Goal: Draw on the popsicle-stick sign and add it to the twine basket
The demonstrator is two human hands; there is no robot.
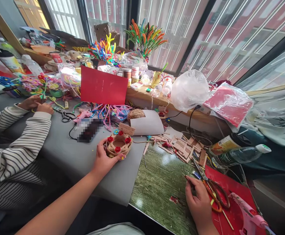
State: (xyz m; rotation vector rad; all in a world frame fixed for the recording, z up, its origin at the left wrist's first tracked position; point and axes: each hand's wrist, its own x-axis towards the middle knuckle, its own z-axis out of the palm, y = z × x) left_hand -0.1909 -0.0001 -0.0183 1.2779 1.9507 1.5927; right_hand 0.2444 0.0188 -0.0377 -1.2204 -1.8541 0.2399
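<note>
My left hand [104, 161] is wrapped around the side of a small twine-wrapped basket [118, 151] with red roses and a blue flower on its rim. The basket is near the edge of the grey table cover. Resting low over the green tabletop, my right hand [199, 199] has its fingers curled together. A small dark tip shows at its fingertips, too small to name. Right beside that hand lie large scissors [212, 187] with orange-brown handles and a small blue-and-white block [196, 175]. A pink glue gun [249, 213] lies on a red sheet [235, 182] farther right.
Wooden sticks [184, 147] are piled behind my right hand, near a water bottle [240, 156] and a cup [227, 143]. A twine ball [136, 114] sits by a white sheet [148, 123]. At left, a co-worker's hands [38, 104] hold pipe-cleaner work near black scissors [68, 117].
</note>
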